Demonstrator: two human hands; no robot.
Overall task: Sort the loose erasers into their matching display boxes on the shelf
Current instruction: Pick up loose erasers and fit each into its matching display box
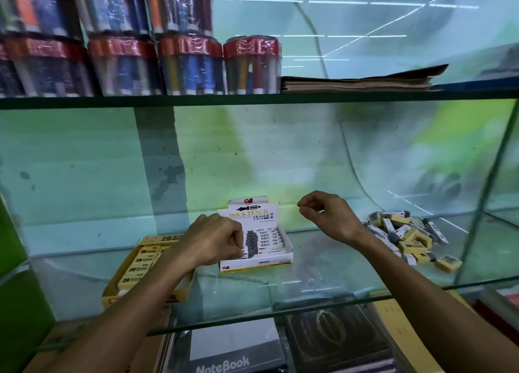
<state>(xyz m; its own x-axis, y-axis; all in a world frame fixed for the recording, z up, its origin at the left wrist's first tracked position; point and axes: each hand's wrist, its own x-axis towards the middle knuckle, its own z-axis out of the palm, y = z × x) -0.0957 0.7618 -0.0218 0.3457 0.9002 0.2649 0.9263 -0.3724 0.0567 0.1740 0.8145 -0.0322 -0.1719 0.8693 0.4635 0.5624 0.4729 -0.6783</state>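
Glass shelf [323, 296], middle tier, front edge running slightly uphill to the right; a crack line crosses the pane near its centre.

Far left, at the front edge: yellow display box [140, 271], open-topped, part-filled with cream erasers printed "2B", laid flat in rows. The left forearm passes over its right half.

Left hand [216, 239]: reaches in palm-down, knuckles up, fingers curled at the left end of the white box, pinching the end of an ink-and-pencil eraser [250, 251] in the front row. Grasping.

Centre: white display box [255, 261], its header card upright and printed "INK & PENCIL ERASER", holding a row of grey-and-white erasers stacked front to back. It stands just beside the yellow box, set back from the shelf's front edge with bare glass in front.

Between the white box and the pile: an open stretch of glass, above which the right hand [327, 218] hangs, wrist bent, fingers loosely curled with thumb and fingertip close together. Nothing is visibly held; relaxed, released.

Right: loose pile of erasers [407, 235], cream 2B blocks mixed with grey-and-white ones, heaped near the upright glass side panel [477, 204], well apart from both boxes.

Upper shelf: wrapped tubs of pens [179, 66] at left, a stack of brown paper [356, 83] at right.

Below the shelf: a grey notebook [224, 367].
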